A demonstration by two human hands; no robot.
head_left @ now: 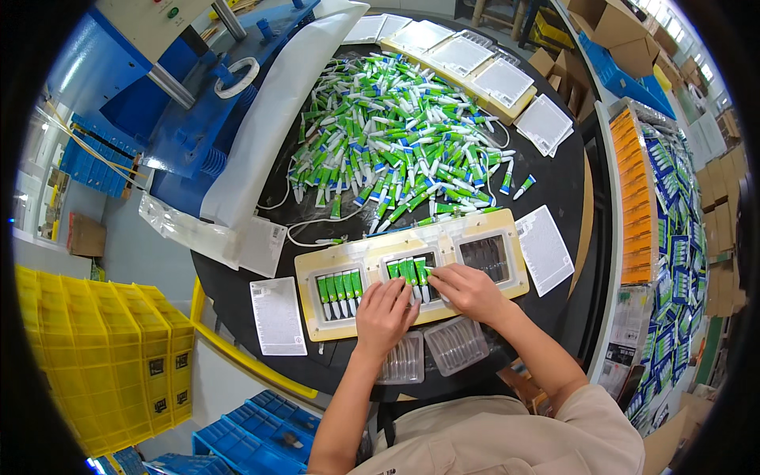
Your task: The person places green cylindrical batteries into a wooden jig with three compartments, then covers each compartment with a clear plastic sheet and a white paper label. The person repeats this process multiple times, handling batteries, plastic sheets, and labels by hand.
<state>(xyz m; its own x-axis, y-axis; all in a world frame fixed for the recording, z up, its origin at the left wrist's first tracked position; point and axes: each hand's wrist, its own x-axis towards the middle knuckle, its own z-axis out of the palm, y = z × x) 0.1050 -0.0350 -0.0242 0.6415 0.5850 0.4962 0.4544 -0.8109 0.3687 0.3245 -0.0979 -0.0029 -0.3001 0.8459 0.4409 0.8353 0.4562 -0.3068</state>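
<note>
A long yellowish frame (362,332) with three white-rimmed compartments lies before me. In its left compartment stands a row of green-and-white tubes (340,286). More small tubes (407,269) lie side by side in the middle compartment, while the right compartment (484,255) shows bare clear plastic cavities. My left hand (384,317) rests over the lower left of the middle compartment, fingers stretched out and touching the tubes. At that compartment's right end, my right hand (469,293) has its fingers closed on a tube (428,271), partly hidden by the fingertips.
A large heap of tubes (396,134) covers the black round table (226,285) beyond the frame. Clear blister trays (457,346) lie near me. White printed cards (277,317) flank the frame. A second frame (507,111) stands at the back. Yellow crates (111,348) are at left, blue machinery (190,119) behind.
</note>
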